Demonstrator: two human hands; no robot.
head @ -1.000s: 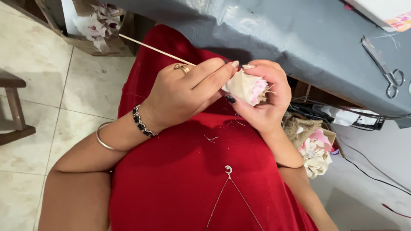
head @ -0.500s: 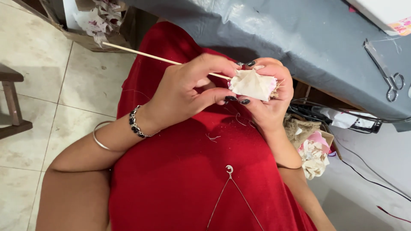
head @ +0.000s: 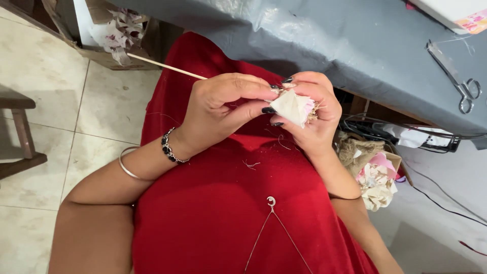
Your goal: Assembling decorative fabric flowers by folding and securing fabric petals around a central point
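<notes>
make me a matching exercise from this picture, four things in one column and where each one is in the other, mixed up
Things:
1. scissors
2. thin wooden stick
3. cream fabric piece
4. silver bangle

Places:
A. on the left forearm
B. pinched between the fingertips of both hands
C. lying on the grey table
D. running from the left hand towards the cardboard box

Pairs: 1-C, 2-D, 3-B, 4-A
</notes>
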